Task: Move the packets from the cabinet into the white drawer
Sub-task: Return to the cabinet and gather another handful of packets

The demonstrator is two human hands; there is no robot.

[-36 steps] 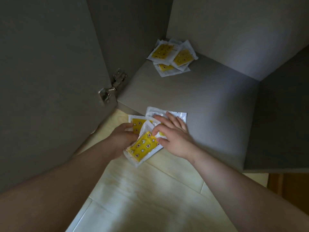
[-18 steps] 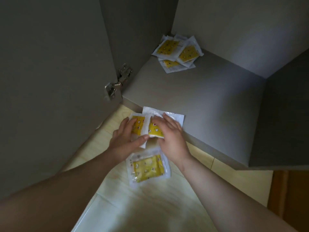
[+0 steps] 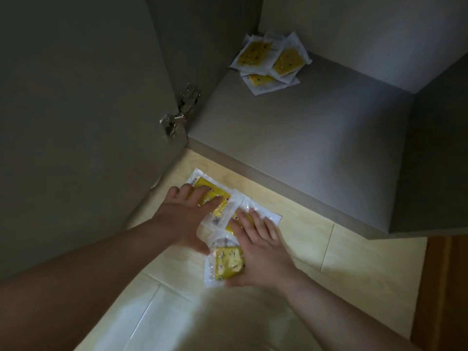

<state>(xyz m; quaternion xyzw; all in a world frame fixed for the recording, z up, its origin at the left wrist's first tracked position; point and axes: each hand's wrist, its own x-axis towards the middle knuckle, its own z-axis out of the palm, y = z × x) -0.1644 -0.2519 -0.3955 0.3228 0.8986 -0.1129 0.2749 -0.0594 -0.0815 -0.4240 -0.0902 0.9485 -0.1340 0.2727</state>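
Note:
Three yellow packets in clear white-edged wrappers lie on the pale floor just in front of the cabinet shelf point(image 3: 304, 138). My left hand point(image 3: 187, 216) presses flat, fingers spread, on the far-left packet point(image 3: 215, 192). My right hand point(image 3: 260, 249) lies flat on the middle packet point(image 3: 268, 216), and its palm edge touches the nearest packet point(image 3: 228, 262). A small pile of the same packets point(image 3: 271, 62) sits in the back left corner of the cabinet. The white drawer is not in view.
The grey cabinet door point(image 3: 76, 122) stands open on the left, held by a metal hinge point(image 3: 177, 115). Pale floor tiles point(image 3: 354, 262) run below the shelf edge. A brown wooden surface point(image 3: 443, 287) shows at the lower right.
The packets came off the shelf's front edge onto the floor; one dropped first. Both hands followed them down and now press flat on them.

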